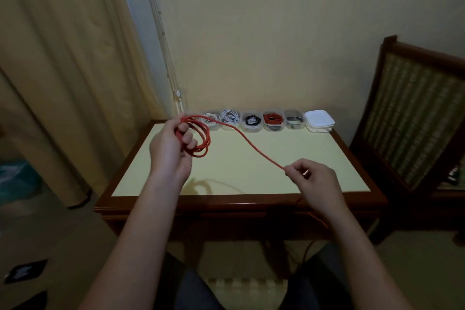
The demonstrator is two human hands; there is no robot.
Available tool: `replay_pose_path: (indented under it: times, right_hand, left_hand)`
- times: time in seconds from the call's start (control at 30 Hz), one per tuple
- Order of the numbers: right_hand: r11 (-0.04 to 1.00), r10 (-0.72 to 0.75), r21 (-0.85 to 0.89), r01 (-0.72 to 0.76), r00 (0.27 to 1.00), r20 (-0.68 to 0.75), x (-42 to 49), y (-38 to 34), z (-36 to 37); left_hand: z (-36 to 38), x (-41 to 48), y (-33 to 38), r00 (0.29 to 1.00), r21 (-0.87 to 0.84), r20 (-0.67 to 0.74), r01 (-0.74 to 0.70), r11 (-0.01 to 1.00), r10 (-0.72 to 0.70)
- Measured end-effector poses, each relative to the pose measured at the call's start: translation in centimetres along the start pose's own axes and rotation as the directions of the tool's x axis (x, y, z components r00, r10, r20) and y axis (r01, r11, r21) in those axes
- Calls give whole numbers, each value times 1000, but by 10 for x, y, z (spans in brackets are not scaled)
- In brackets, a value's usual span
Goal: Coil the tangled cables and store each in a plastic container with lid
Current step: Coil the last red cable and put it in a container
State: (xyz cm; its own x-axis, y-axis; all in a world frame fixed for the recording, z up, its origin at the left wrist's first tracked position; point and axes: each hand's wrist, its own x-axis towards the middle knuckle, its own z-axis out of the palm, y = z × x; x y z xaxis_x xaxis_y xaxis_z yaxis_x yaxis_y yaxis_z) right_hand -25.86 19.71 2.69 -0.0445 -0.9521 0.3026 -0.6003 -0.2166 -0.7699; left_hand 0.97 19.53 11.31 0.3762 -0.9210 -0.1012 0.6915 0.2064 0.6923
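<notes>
1. Left hand [173,151] is raised above the far-left part of the pale yellow wooden-framed table [251,173], fingers curled shut around several round loops of a thin red cable [247,139].
2. The coil hangs from that hand's fingers, on its right side, clear of the tabletop; its shadow falls on the table nearer the person.
3. From the coil a single red strand runs down and right to the right hand [312,178].
4. Right hand pinches the strand between thumb and forefinger; other fingers are folded in.
5. Below the right hand the cable drops past the table's near edge toward the floor; its end can't be made out.
6. Beyond both hands, along the far table edge: a row of clear plastic containers [251,122], uncovered, each holding a coiled cable — white, white, black, red, dark.
7. A stack of white square lids [319,121] is just right of that row, beyond the right hand.
8. A dark wooden woven-back chair [412,118] is right of the right hand, beside the table.
</notes>
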Motion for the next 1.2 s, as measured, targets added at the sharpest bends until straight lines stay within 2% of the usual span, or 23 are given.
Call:
replay_pose_path:
  times: [0.07, 0.17, 0.27, 0.37, 0.43, 0.5, 0.63, 0.73, 0.8, 0.87, 0.93, 1.1, 1.2]
  right_hand:
    - [987, -116, -106, 119, 993, 37, -1, -7, 4]
    - [957, -219, -161, 242, 965, 145, -4, -21, 9]
    - [959, -263, -63, 276, 951, 160, -7, -38, 9]
    - [966, -255, 62, 252, 965, 64, -7, -53, 4]
    - [967, -222, 129, 219, 975, 8, -4, -60, 0]
    - [963, -170, 206, 173, 985, -30, -2, -65, -3]
    - [950, -59, 299, 93, 991, -119, 1, -69, 2]
    - [932, 17, 362, -23, 1000, 19, 0, -74, 4]
    - [874, 28, 472, -115, 982, 188, -1, -77, 2]
    - [803, 11, 574, -163, 966, 259, -1, -77, 0]
    - [784, -5, 603, -145, 971, 240, 1, -73, 2]
    - [844, 21, 529, -86, 992, 128, 1, -72, 6]
    - [830, 6, 551, -88, 989, 150, 1, -74, 5]
  left_hand:
    - [6, -6, -10, 991, 193, 6, -133, 972, 134]
    - [9, -16, -27, 964, 449, 106, -265, 853, 244]
    - [7, -22, -45, 948, 590, 243, -312, 745, 205]
    - [6, -31, -56, 918, 650, 380, -350, 675, 111]
    - [8, -37, -59, 903, 658, 429, -341, 671, 38]
    - [12, -40, -61, 891, 631, 449, -262, 730, -68]
    - [21, -45, -59, 834, 475, 459, 62, 878, -307]
    - [25, -49, -58, 779, 372, 499, 202, 906, -379]
    - [25, -49, -57, 771, 337, 506, 234, 912, -385]
    - [22, -48, -57, 771, 316, 498, 266, 911, -398]
    - [21, -48, -57, 774, 328, 495, 253, 910, -394]
    - [22, -51, -62, 813, 468, 490, 61, 882, -316]
    - [24, -51, -59, 791, 443, 509, 99, 891, -341]
